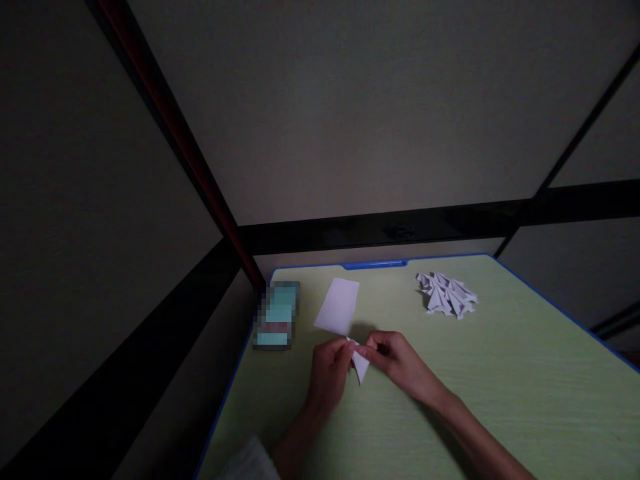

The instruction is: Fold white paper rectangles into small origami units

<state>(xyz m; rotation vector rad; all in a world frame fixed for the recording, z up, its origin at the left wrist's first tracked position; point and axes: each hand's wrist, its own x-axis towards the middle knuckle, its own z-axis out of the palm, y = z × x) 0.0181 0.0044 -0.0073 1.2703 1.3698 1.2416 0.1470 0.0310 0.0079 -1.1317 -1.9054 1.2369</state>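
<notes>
Between my two hands is a small piece of folded white paper point(361, 366), its pointed end hanging down toward me. My left hand point(330, 370) pinches its left side with thumb and fingers. From the right, my right hand point(395, 357) grips its upper edge between thumb and forefinger. The paper's upper part is partly hidden by my fingertips. Just beyond my hands a flat white sheet of paper point(337, 305) lies on the table.
A pile of folded white paper pieces point(447, 295) sits at the back right of the pale green table point(500, 387). At the left edge lies a phone-like device point(277, 316), its screen pixelated. A blue strip point(375, 265) marks the far edge, close to the wall point(380, 120).
</notes>
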